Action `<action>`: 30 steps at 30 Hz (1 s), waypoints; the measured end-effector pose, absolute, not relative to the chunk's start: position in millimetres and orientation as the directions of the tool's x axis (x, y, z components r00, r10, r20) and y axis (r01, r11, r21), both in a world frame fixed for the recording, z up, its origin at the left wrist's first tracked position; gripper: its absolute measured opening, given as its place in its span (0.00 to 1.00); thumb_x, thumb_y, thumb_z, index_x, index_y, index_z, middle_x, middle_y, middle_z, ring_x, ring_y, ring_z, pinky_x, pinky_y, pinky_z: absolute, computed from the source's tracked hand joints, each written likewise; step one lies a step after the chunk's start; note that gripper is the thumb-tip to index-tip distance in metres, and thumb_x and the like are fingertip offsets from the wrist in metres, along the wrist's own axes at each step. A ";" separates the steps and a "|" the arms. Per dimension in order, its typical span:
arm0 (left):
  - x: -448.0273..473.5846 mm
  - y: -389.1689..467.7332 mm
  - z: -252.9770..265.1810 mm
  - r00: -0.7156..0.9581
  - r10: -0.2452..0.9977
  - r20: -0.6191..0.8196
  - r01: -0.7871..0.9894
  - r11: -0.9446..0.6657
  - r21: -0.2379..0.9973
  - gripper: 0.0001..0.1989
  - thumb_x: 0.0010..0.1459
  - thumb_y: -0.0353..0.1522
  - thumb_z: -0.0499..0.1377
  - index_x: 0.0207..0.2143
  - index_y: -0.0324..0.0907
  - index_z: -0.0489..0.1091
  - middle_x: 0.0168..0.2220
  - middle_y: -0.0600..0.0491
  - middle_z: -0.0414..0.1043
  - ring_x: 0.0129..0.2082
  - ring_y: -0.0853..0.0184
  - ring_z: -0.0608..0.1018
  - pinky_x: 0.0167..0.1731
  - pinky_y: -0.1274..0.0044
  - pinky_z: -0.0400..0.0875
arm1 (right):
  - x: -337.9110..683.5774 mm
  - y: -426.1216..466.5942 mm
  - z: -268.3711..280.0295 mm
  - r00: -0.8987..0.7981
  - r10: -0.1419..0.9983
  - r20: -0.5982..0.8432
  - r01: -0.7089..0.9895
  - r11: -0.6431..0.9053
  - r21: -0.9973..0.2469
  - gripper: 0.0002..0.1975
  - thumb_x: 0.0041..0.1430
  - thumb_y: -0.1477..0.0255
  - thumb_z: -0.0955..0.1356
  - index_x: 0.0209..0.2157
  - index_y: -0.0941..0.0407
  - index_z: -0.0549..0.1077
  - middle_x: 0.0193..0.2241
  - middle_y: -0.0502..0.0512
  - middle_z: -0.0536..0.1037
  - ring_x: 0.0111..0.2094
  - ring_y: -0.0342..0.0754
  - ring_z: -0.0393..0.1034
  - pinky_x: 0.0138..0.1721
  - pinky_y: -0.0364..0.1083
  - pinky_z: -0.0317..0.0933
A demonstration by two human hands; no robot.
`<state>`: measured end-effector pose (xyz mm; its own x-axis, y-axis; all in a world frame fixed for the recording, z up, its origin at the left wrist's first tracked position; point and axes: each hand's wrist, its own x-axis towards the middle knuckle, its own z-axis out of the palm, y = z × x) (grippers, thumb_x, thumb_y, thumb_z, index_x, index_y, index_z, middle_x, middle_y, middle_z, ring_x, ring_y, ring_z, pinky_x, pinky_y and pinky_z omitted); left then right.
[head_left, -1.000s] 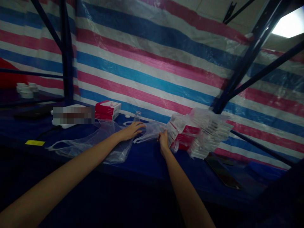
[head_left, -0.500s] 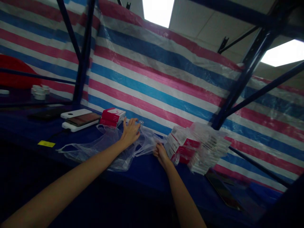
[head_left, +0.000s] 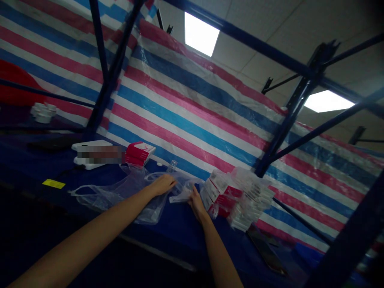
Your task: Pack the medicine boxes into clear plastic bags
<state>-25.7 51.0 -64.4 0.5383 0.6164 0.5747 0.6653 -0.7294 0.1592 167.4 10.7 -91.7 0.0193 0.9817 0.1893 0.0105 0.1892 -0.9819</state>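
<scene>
A clear plastic bag (head_left: 150, 206) lies crumpled across the blue shelf, its handle loops spread to the left. My left hand (head_left: 163, 185) is closed on the bag's upper part, fingers curled together. My right hand (head_left: 196, 203) pinches the bag's gathered right end between thumb and fingers. Just behind my left hand stands a small clear glass container (head_left: 172, 166). Red-and-white boxes (head_left: 139, 154) are stacked to its left. Close to my right hand are more red-and-white boxes (head_left: 229, 192) in clear plastic, beside a wrapped stack of white flat items (head_left: 253, 200).
White devices (head_left: 93, 145) and a yellow label (head_left: 54, 183) lie on the left of the shelf (head_left: 180, 224). A dark flat tablet-like object (head_left: 267, 250) is at right. White tubs (head_left: 44, 113) stand far left. Blue metal posts (head_left: 277, 132) and striped sheeting (head_left: 192, 116) border the shelf.
My left hand has come down from beside the glass container, its spread fingers now closed on the bag. My right hand still grips the bag. The camera view has shifted and tilted.
</scene>
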 end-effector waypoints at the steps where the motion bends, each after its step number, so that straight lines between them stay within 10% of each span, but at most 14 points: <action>1: -26.4 52.7 -65.2 0.578 0.572 0.583 0.605 -0.779 0.165 0.11 0.55 0.27 0.49 0.36 0.39 0.70 0.35 0.48 0.71 0.37 0.64 0.73 0.40 0.74 0.65 | 168.0 12.0 -91.7 -0.012 0.981 0.192 0.005 0.193 -0.981 0.36 0.41 0.72 0.61 0.56 0.55 0.51 0.39 0.55 0.73 0.34 0.46 0.69 0.31 0.44 0.63; 8: -32.6 58.4 -70.8 0.664 0.440 0.605 0.452 -0.880 0.145 0.31 0.44 0.16 0.48 0.50 0.45 0.64 0.54 0.49 0.60 0.54 0.62 0.62 0.53 0.72 0.57 | 172.0 15.0 -90.9 -0.045 0.977 0.209 0.048 0.211 -0.976 0.33 0.45 0.69 0.57 0.57 0.53 0.50 0.45 0.57 0.71 0.39 0.49 0.69 0.32 0.46 0.64; 14: -43.9 60.1 -57.3 0.455 0.478 0.751 0.770 -0.635 -0.062 0.36 0.45 0.22 0.52 0.58 0.48 0.52 0.63 0.51 0.42 0.61 0.54 0.47 0.56 0.54 0.38 | 186.1 30.7 -104.8 0.125 0.924 0.360 0.135 0.344 -0.929 0.33 0.47 0.62 0.61 0.56 0.55 0.51 0.52 0.61 0.63 0.44 0.50 0.66 0.40 0.48 0.64; 19: -58.3 63.1 -48.5 0.229 0.495 0.838 0.914 -0.405 -0.011 0.20 0.52 0.21 0.48 0.47 0.38 0.65 0.55 0.43 0.60 0.55 0.55 0.61 0.54 0.59 0.50 | 183.2 32.0 -102.6 0.177 0.930 0.322 0.149 0.298 -0.943 0.31 0.45 0.65 0.62 0.53 0.59 0.55 0.48 0.62 0.65 0.43 0.48 0.66 0.45 0.49 0.62; 23: -56.4 68.5 -58.3 0.553 0.507 0.661 0.757 -0.638 -0.143 0.13 0.52 0.20 0.49 0.38 0.34 0.69 0.40 0.44 0.70 0.44 0.61 0.70 0.47 0.70 0.61 | 175.9 22.7 -92.9 0.163 0.946 0.280 0.215 0.243 -0.946 0.24 0.48 0.69 0.59 0.49 0.60 0.60 0.48 0.62 0.66 0.44 0.48 0.66 0.46 0.49 0.61; 30: -36.4 55.7 -56.4 0.594 0.355 0.722 0.613 -0.781 -0.120 0.22 0.52 0.27 0.53 0.51 0.36 0.60 0.52 0.46 0.63 0.53 0.63 0.62 0.53 0.74 0.55 | 161.0 2.7 -83.9 -0.054 0.919 0.391 0.485 0.367 -0.794 0.24 0.50 0.58 0.65 0.43 0.61 0.67 0.38 0.59 0.75 0.39 0.51 0.70 0.42 0.47 0.62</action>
